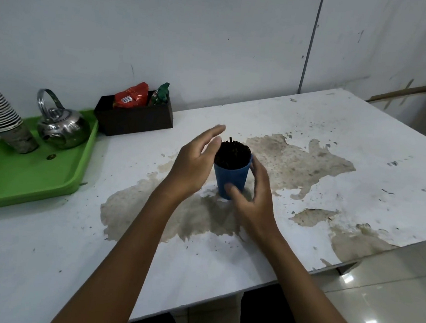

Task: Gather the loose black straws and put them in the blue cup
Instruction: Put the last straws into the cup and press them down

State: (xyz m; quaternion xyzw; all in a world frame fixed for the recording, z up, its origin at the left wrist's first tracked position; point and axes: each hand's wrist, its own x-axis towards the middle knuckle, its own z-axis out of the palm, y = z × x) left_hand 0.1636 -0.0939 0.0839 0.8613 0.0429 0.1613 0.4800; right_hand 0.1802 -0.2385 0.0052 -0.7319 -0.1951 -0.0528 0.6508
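The blue cup stands upright in the middle of the worn white table. A tight bundle of black straws fills it, with one straw poking a little higher at the back. My left hand is beside the cup's left rim, fingers spread and extended past the straw tops. My right hand curves around the cup's right side, thumb against the lower front wall and fingers near the rim. No loose straws show on the table.
A green tray at the left holds a steel kettle and a stack of paper cups. A dark box with snack packets sits by the wall. The table's right edge drops to a tiled floor.
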